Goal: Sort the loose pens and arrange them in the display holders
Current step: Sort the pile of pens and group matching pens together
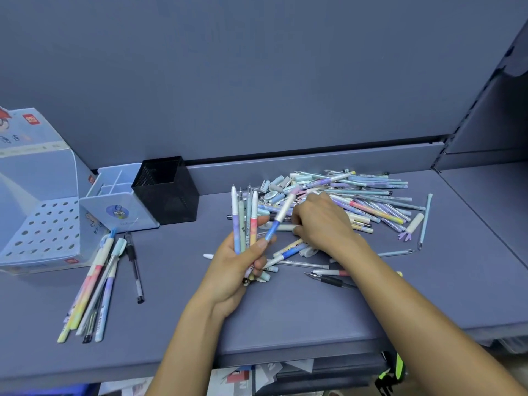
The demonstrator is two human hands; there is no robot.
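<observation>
**Head view.** The left hand [240, 264] is shown clamped round a bundle of pens [243, 221]. The bundle is held nearly upright, tips pointing away from the person, and one blue-and-white pen is splayed out of it toward the right hand [323, 221].

The right hand is laid palm-down on the edge of the pile of loose pens [374, 201]. Its fingers [298, 214] are curled toward the left hand; whether anything is pinched under them cannot be told.

Just at those fingertips, between the two hands, a pale pen [281, 228] is seen lying on the shelf [285, 315], its long axis running roughly from hand to hand. The right hand is judged the nearer, so a short draw along that axis would be called for to pass the pen to the bundle. The rest of the pile extends beyond and to the outer side of the right hand, lying mostly crosswise.

Well to the outer side of the left hand are set a black mesh holder [168, 195], a divided pale-blue holder [120, 207] and a perforated display box [43, 227]. A sorted group of pens [94, 290] is laid on the shelf before them.
</observation>
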